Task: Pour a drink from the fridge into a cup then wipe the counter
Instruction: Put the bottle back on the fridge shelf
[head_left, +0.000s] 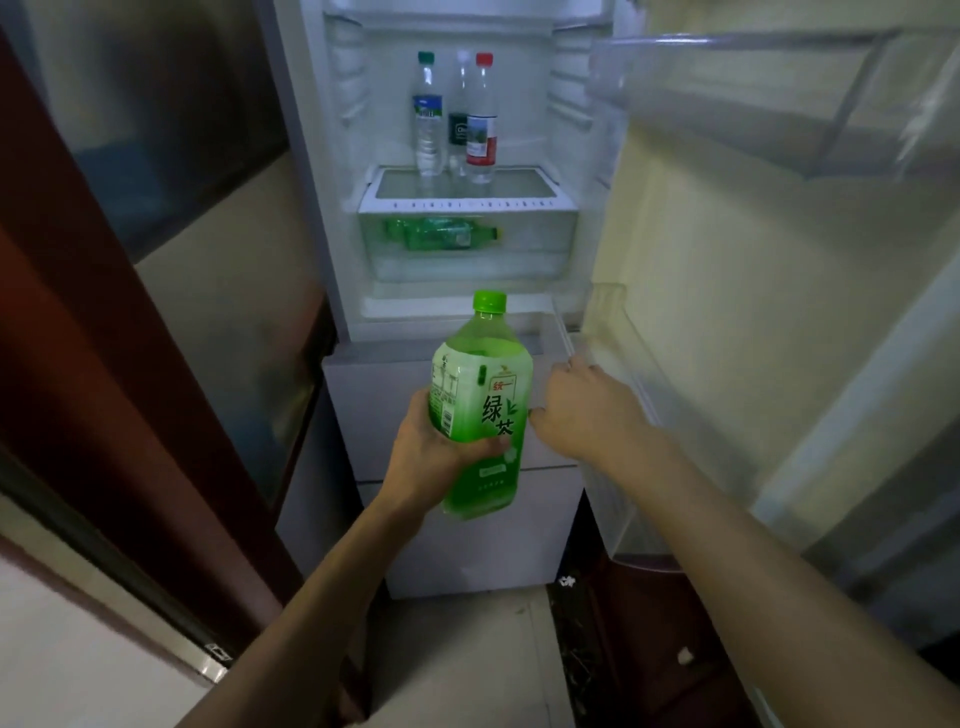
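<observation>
A large green tea bottle (480, 410) with a green cap and a green and white label stands upright in front of the open fridge (467, 291), and my left hand (434, 452) grips its lower half. My right hand (582, 410) sits just to the right of the bottle, its fingers curled around the lower inner edge of the open fridge door (727, 291). No cup or counter is in view.
Three clear bottles (457, 119) stand on the fridge's glass shelf, and a green bottle (441, 234) lies in the drawer below. A dark red sliding door frame (104, 364) runs along the left. The fridge's lower white drawers (467, 530) are closed.
</observation>
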